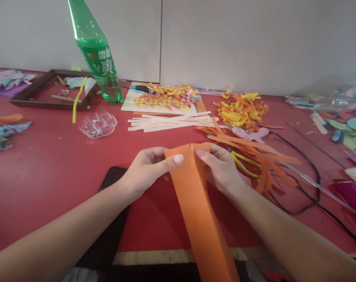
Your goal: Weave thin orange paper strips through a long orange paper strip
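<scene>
Both hands grip the far end of a long sheet of orange paper (192, 196), creased lengthwise and running back past the table's front edge. My left hand (150, 168) pinches its left corner, thumb on top. At the right corner, my right hand (221, 166) does the same, its thumb near the crease; the other fingers are mostly hidden behind the paper. Just right of that hand lie orange paper strips (254, 147) over yellow-handled scissors (245, 166). Beyond the paper is a bundle of pale strips (168, 121).
A green bottle (103, 58) stands at the back left beside a dark frame (45, 103) and a clear flower-shaped dish (98, 124). A black phone (107, 227) lies under my left forearm. To the right are a pink glue gun (250, 134), its black cord, and yellow-orange scraps (242, 111).
</scene>
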Demonstrator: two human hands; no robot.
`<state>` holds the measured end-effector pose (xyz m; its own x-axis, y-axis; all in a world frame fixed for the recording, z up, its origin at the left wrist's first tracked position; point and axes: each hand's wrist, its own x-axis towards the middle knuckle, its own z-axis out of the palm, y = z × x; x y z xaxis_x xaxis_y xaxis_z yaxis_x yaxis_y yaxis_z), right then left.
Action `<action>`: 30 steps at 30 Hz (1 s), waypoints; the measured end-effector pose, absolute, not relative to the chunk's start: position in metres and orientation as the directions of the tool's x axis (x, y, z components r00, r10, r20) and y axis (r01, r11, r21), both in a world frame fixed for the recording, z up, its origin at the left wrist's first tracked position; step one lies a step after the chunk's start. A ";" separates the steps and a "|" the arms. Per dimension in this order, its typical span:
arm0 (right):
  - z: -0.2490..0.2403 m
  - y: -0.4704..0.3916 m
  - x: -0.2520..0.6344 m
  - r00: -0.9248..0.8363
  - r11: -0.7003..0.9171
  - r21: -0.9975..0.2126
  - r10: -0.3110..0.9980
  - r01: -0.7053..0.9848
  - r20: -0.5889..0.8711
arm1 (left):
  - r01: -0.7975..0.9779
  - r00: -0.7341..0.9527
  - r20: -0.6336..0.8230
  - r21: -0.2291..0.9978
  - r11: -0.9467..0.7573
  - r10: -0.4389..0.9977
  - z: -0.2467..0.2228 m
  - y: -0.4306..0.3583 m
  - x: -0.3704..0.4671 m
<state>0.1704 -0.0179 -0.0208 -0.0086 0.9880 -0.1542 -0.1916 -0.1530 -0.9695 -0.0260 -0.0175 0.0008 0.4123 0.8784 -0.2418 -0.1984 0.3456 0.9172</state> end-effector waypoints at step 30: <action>-0.022 -0.017 0.165 -0.034 -0.176 -0.925 0.984 -0.336 -0.174 | -0.156 0.447 -0.195 0.944 0.290 0.873 0.002 -0.018 -0.026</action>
<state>0.1655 -0.0172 -0.0219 -0.0344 0.9841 -0.1742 -0.3364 -0.1755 -0.9252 -0.0256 -0.0181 0.0021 0.4465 0.8733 -0.1948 -0.1560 0.2903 0.9441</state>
